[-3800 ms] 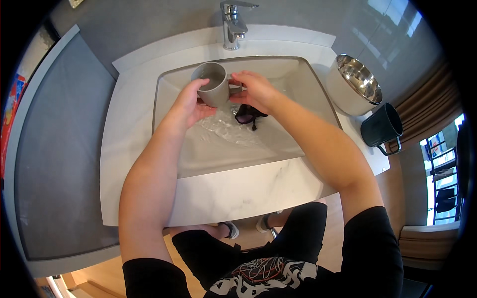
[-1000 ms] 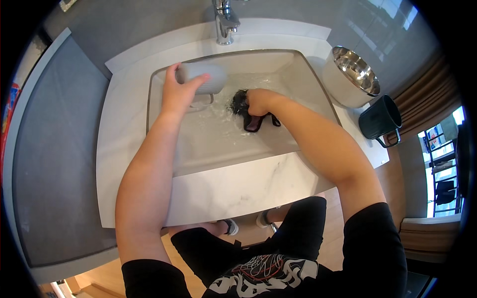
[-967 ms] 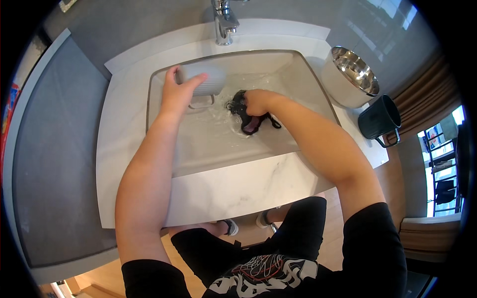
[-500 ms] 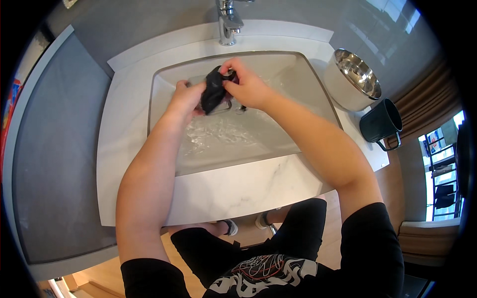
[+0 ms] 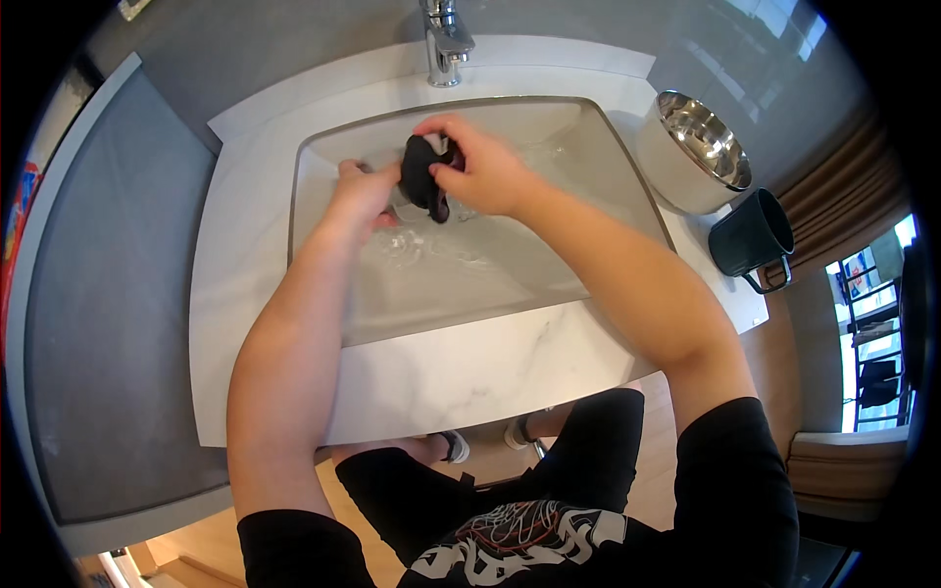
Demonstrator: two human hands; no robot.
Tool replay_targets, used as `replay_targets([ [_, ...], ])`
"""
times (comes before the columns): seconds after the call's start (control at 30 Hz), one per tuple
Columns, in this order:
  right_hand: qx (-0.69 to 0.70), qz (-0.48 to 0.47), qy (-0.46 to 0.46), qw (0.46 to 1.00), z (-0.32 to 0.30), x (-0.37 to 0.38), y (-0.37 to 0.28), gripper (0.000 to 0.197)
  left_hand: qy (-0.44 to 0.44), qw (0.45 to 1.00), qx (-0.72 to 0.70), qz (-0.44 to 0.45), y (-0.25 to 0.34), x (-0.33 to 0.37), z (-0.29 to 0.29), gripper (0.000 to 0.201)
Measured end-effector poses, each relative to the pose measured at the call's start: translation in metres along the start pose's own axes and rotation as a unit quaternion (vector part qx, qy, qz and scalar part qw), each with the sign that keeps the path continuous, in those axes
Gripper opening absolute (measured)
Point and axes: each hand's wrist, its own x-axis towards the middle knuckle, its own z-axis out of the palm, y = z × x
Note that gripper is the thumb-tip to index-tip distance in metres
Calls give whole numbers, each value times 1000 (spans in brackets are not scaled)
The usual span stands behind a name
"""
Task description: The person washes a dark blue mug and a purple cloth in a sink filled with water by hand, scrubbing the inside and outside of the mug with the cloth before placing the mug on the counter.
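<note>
A small, wet-looking black cloth item [image 5: 419,173], bunched up so that its exact kind does not show, is held over the back half of the sink [image 5: 470,294]. Thumb and fingers of my right hand [image 5: 480,171] are closed on its right side, and a paler or reddish patch shows near its edge. My left hand [image 5: 365,196] is at the cloth's left edge, its visible fingers apart, and seems to touch it there. Rippling water lies in the basin below. Part of the left fingers is hidden.
A chrome faucet [image 5: 446,54] rises behind the basin. On the right of the white marbled counter [image 5: 470,382] stand a metal-lined bowl [image 5: 686,162] and a dark green mug [image 5: 745,240]. A grey panel [image 5: 113,314] borders the counter on the left.
My right hand has shifted slightly left and turned the black cloth, which now hangs more rounded. My left hand sits a little farther from it. The water's ripples have calmed.
</note>
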Motion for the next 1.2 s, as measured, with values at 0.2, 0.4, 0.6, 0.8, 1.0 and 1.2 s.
replay_targets([
  [0.2,-76,15,63,995,1,12,43,40,-55,998,37,-20,7,-5,2,102],
  [0.4,-189,154,16,970,-10,1,99,45,-38,998,42,-34,17,-15,5,99],
  [0.6,-270,156,-227,923,7,-9,73,63,-45,999,7,13,-5,15,-12,67],
  [0.8,-351,291,-164,875,-3,-9,85,54,-83,996,-37,-14,10,4,-12,56],
  [1.0,64,284,-33,956,-10,14,69,21,-90,994,-57,-34,-4,16,-16,64],
  [1.2,-37,-13,63,997,9,7,16,32,-55,998,-33,-12,-19,25,-10,57],
])
